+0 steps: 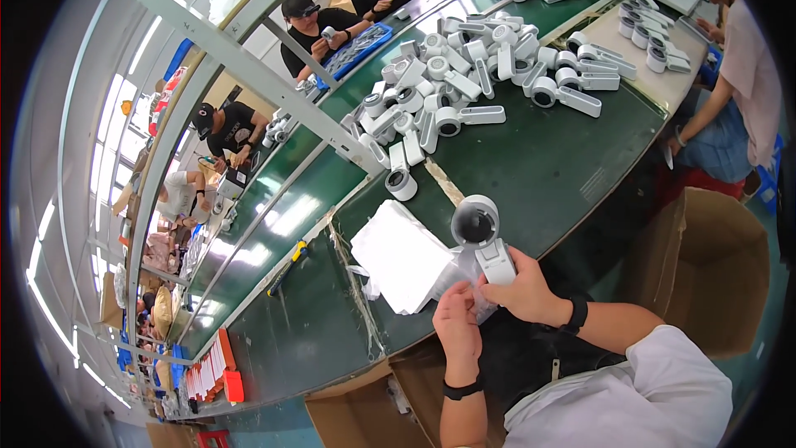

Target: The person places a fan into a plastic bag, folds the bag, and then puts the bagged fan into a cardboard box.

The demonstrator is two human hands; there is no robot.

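Note:
My right hand (531,292) is closed round the handle of a white handheld device (496,260), which has a round, dark-centred head pointing away from me. My left hand (458,322) is just left of it, fingers pinched on a clear plastic bag (453,272) below the device's handle. Whether the handle's end is inside the bag or only against it, I cannot tell. Beyond my left hand lies a stack of white plastic bags (400,259) on the green worktable (572,170).
A large heap of similar white devices (448,75) covers the table's far side. A yellow-and-black cutter (290,265) lies left. Metal frame posts (274,95) rise there. Cardboard boxes (705,265) stand right and below the edge. A person in pink (750,75) sits right; others work across the table.

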